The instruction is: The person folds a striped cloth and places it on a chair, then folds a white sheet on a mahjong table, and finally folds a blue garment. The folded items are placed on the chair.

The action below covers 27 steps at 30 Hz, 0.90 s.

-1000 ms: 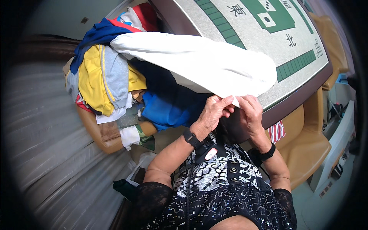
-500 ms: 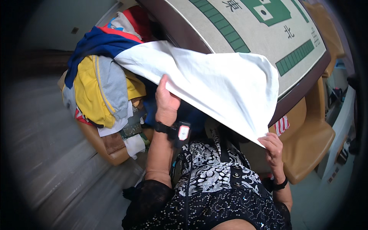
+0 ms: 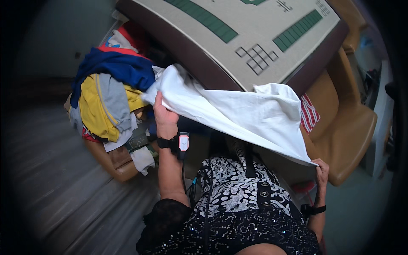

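A white cloth [image 3: 238, 114] stretches slantwise between my two hands, its lower edge pulled fairly straight. My left hand [image 3: 165, 117] grips it near the left end, thumb along the front and the other fingers hidden behind the fabric. At the lower right, my right hand [image 3: 322, 170] pinches a corner between thumb and fingers. The cloth's far side hangs in folds close to the table's near edge; its full shape cannot be made out. Just left of my left hand lie a blue garment [image 3: 119, 70] and a yellow and grey garment [image 3: 98, 106], heaped together.
The table [image 3: 250, 63] has a beige top with green printed blocks and a dark red rim. A brown chair [image 3: 348, 127] stands at right, with a red-and-white striped cloth [image 3: 309, 114] on it. Another brown chair [image 3: 104, 159] bears the clothes heap.
My right hand has moved right and slightly down with its corner, while my left hand has shifted left. The cloth has come off the blue garment and hangs lower. The view has shifted too.
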Motion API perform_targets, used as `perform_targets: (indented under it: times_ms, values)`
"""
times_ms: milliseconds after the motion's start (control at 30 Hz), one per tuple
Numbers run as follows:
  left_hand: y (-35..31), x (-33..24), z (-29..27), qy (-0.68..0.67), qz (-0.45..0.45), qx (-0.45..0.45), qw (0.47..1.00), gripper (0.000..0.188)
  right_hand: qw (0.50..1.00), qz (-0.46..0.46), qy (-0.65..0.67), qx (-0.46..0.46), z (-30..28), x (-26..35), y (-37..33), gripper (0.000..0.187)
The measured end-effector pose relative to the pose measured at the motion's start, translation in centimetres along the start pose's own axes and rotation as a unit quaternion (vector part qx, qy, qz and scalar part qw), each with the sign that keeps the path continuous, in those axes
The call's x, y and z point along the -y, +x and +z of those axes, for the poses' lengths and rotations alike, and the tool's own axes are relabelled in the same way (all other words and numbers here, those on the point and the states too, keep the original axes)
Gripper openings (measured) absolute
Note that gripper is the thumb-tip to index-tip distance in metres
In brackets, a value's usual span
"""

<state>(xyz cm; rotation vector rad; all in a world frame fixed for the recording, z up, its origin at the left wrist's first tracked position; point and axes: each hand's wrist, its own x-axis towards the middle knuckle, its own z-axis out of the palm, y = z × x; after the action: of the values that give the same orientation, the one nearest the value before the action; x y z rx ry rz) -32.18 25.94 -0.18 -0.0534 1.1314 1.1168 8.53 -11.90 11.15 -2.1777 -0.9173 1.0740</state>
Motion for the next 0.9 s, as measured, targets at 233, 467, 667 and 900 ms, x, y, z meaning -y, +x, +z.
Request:
perform_targets:
  times_ms: [233,467,667,900]
  values:
    - [-1.3,2.2,-5.6,0.026,0.004,-0.006,1.0,0.046,0.999,0.03,-0.03,-0.007,2.2,-13.7,-3.4,0.015]
    - [-2.8,5.4,-12.4,0.129,0.04,-0.044,0.99,0.044,0.989,0.125,-0.078,-0.027,4.1,-24.2,-7.9,0.011]
    - [-4.9,8.2,-18.1,0.321,0.032,-0.145,0.935,0.045,0.958,0.179,-0.215,0.058,4.2,-27.9,-12.6,0.011]
    - [-4.9,6.6,-21.1,0.59,0.203,-0.134,0.77,0.03,0.952,0.168,-0.244,0.078,3.0,-29.3,-12.3,0.013]
